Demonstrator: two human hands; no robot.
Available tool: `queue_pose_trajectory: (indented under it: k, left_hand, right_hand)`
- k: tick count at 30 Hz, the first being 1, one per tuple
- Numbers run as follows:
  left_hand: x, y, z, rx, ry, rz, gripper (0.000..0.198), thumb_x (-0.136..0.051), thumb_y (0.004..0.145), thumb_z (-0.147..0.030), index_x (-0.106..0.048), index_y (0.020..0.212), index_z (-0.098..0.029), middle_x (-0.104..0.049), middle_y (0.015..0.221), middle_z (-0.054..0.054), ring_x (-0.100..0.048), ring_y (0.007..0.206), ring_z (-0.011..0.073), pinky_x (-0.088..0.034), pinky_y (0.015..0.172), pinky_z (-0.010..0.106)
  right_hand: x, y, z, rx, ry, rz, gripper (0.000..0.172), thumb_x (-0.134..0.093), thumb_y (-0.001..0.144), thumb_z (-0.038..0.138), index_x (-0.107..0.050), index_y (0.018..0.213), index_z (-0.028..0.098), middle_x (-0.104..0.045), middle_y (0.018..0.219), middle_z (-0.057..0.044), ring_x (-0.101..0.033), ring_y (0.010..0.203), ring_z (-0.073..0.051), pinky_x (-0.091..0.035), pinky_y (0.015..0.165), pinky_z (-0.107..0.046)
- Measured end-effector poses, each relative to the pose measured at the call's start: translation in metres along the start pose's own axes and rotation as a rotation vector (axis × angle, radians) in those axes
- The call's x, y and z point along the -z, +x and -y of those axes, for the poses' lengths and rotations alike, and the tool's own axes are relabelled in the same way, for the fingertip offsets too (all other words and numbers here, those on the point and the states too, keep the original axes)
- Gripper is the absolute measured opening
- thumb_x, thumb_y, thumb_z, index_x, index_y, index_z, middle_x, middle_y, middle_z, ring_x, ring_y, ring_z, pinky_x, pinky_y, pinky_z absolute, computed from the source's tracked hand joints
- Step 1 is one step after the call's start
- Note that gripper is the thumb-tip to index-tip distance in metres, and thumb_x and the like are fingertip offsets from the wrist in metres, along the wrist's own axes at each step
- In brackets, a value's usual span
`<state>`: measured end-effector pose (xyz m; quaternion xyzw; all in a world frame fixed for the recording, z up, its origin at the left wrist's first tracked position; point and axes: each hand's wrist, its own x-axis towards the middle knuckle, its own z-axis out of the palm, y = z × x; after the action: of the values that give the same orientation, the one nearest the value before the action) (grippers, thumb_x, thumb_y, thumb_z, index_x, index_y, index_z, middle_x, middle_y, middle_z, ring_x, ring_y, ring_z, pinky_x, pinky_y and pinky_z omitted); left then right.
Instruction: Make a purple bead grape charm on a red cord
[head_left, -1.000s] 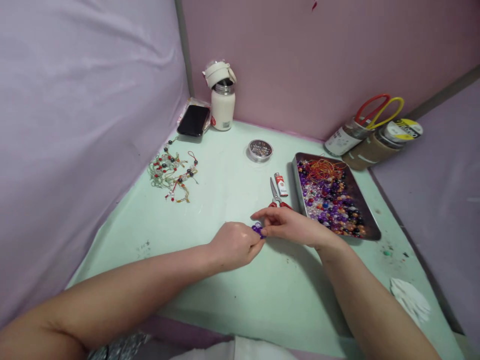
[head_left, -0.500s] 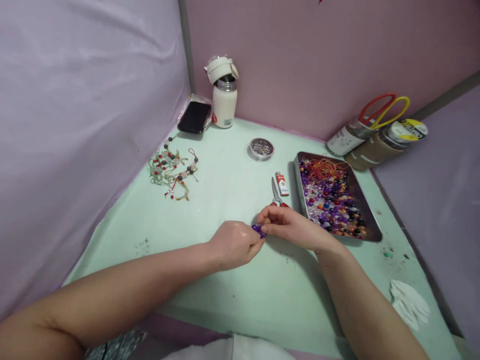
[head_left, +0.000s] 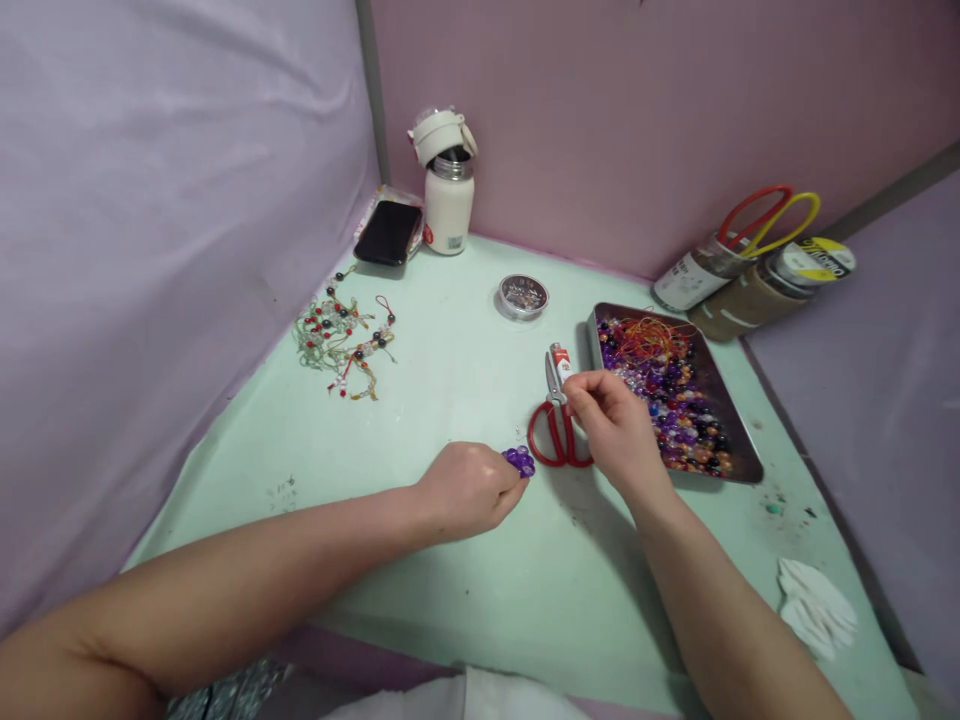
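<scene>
My left hand (head_left: 472, 488) is closed in a pinch on a small cluster of purple beads (head_left: 519, 461), low over the middle of the table. My right hand (head_left: 616, 425) is raised to the right of the cluster with thumb and forefinger pressed together. Anything in that pinch is too fine to see. Just left of the right hand lie red-handled scissors (head_left: 553, 425), their blades pointing away from me. Beside the blades is a red and white lighter (head_left: 561, 362), partly covered by my fingers.
A metal tray (head_left: 739, 440) of mixed beads and red-orange cord stands at right. Strung beads (head_left: 337, 335) lie at left. Farther back are a round container (head_left: 523, 297), a phone (head_left: 388, 233), a white bottle (head_left: 448, 210) and jars (head_left: 690, 280). White cloth (head_left: 817, 610) lies front right.
My right hand has moved away from the bead cluster, up and to the right, uncovering the scissors' red handles. My left hand stays in place, holding the beads.
</scene>
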<state>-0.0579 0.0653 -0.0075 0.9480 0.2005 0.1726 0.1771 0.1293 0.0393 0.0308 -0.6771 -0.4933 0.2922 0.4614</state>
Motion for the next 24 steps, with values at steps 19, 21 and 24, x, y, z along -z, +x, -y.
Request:
queue_pose_trajectory:
  k: [19, 21, 24]
  left_hand:
    - [0.007, -0.005, 0.007, 0.012, 0.075, 0.066, 0.038, -0.041, 0.091, -0.032, -0.06, 0.062, -0.017, -0.06, 0.056, 0.003, -0.055, 0.057, 0.015, -0.033, 0.053, 0.027]
    - [0.01, -0.005, 0.01, 0.013, 0.098, 0.078, 0.038, -0.041, 0.091, -0.033, -0.06, 0.063, -0.016, -0.06, 0.057, 0.003, -0.055, 0.058, 0.0158, -0.033, 0.053, 0.027]
    - [0.014, -0.003, 0.014, -0.015, 0.101, 0.104, 0.037, -0.043, 0.091, -0.035, -0.06, 0.065, -0.016, -0.06, 0.06, 0.004, -0.054, 0.061, 0.0162, -0.033, 0.055, 0.027]
  right_hand:
    - [0.012, -0.035, 0.012, 0.098, -0.585, 0.563, 0.022, -0.051, 0.088, 0.04, -0.054, 0.083, 0.019, -0.06, 0.077, -0.003, -0.051, 0.065, -0.015, -0.034, 0.058, -0.026]
    - [0.011, -0.037, 0.014, 0.097, -0.609, 0.592, 0.026, -0.048, 0.09, 0.04, -0.052, 0.075, 0.019, -0.058, 0.071, -0.002, -0.049, 0.061, -0.014, -0.032, 0.056, -0.026]
    - [0.009, -0.039, 0.015, 0.08, -0.569, 0.638, 0.03, -0.044, 0.092, 0.037, -0.05, 0.069, 0.019, -0.053, 0.063, 0.0, -0.044, 0.055, -0.012, -0.029, 0.053, -0.025]
